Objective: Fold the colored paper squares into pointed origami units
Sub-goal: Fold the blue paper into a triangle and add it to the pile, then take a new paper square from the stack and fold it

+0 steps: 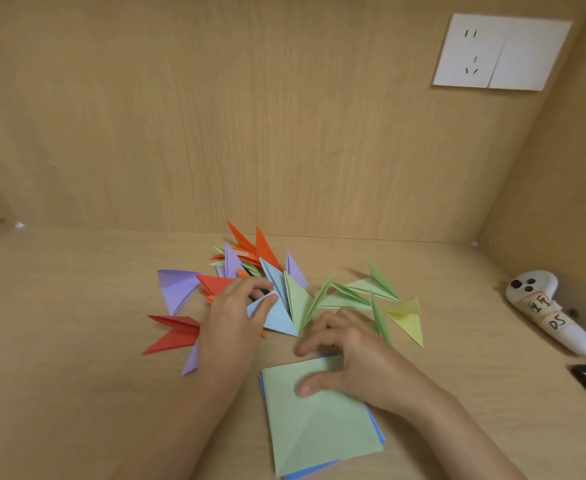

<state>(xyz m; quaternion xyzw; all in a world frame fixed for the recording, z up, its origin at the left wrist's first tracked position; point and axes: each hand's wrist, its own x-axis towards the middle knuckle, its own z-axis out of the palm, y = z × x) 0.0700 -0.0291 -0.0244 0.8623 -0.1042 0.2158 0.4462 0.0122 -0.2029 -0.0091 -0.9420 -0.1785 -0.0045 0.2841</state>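
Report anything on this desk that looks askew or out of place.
The green top sheet sits skewed on the blue sheets beneath, edges peeking out. The folded units lie jumbled. A white controller with a handwritten label lies at right, unrelated to folding.

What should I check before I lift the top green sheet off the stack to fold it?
1. Green sheet lies flat on top of the stack: ok.
2. Right hand on it: ok, thumb rests on the sheet.
3. Left hand free: not ok, it is at the pile, touching the light blue unit.
4. Only one sheet will come up: cannot tell; a blue sheet lies directly beneath.
5. White controller apart from the stack: ok.
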